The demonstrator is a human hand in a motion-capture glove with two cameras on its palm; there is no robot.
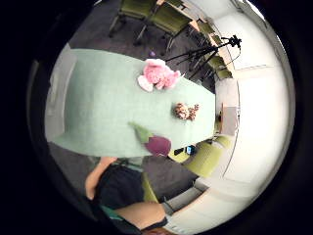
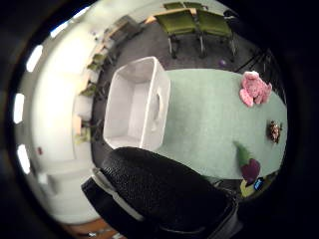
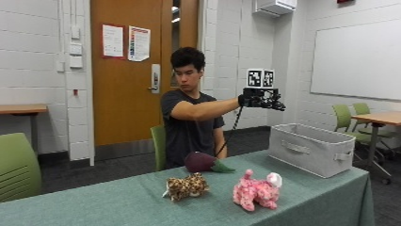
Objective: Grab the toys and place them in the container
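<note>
Toys: pink plush [image 3: 258, 190], spotted plush [image 3: 185, 186] and eggplant [image 3: 204, 162] lie on the table [image 3: 113, 207], well below the raised hand.
Container [image 3: 311, 148]: white, on the table beneath the hand, nothing seen inside.
Right hand [image 3: 258, 99]: held high, carrying nothing; finger state cannot be told.

You see plush, fuzzy toys: pink one [image 3: 258, 190], spotted one [image 3: 186, 186], eggplant [image 3: 205, 162]. Matt green cloth covers the surface [image 3: 125, 205]; the bin [image 3: 310, 148] looks like grey fabric.
</note>
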